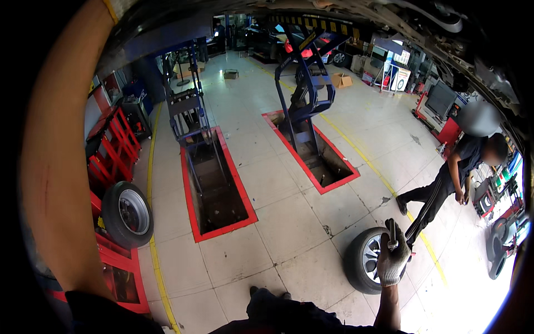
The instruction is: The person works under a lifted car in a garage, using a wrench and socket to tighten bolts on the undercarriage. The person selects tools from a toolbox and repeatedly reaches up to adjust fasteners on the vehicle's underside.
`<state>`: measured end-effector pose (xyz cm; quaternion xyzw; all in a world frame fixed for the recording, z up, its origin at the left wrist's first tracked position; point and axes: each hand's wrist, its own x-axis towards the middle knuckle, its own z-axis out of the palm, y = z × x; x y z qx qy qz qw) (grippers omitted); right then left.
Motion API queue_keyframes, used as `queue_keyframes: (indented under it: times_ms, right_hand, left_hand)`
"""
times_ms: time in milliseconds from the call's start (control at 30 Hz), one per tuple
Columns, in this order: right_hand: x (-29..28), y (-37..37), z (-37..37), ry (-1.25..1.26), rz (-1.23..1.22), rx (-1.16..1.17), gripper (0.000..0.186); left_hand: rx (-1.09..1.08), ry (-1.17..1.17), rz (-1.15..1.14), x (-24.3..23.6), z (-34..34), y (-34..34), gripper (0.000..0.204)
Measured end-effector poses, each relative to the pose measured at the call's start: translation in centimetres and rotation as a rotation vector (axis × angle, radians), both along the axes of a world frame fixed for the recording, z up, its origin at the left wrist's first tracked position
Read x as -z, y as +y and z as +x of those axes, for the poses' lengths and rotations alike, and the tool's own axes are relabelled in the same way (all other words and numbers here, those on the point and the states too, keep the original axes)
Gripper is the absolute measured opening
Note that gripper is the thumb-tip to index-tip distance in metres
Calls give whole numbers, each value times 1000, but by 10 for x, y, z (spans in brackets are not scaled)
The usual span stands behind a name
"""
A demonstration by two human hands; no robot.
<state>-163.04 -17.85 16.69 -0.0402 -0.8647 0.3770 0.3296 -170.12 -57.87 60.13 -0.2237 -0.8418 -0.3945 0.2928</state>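
Note:
My right hand (392, 260), in a pale knitted work glove, is raised at the lower right with its fingers closed round a metal hand tool (392, 234). The tool's exact kind is hard to make out; its shaft points upward. Behind that hand, a wheel with a silver alloy rim (364, 261) stands upright on the floor. My bare left forearm (58, 167) reaches up along the left side toward the vehicle underside (439, 19) overhead. My left hand lies past the upper edge, out of sight.
Two red-framed floor pits (253, 216) (350, 177) hold blue scissor-lift legs (305, 100). Another wheel (128, 214) leans by red metal racks (114, 142) at left. A person in dark clothes (445, 178) walks at right. Tires (497, 250) and a cardboard box (341, 81) are farther off.

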Motion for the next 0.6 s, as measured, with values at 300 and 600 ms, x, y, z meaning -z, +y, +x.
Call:
queue_keyframes:
  times_ms: [300, 600]
  right_hand:
    - [4, 12, 1, 31, 55, 10, 38]
    - [14, 15, -5, 33, 116, 14, 40]
  left_hand:
    - [-138, -36, -126, -7, -20, -18, 43]
    - [-48, -58, 94, 0, -13, -14, 37]
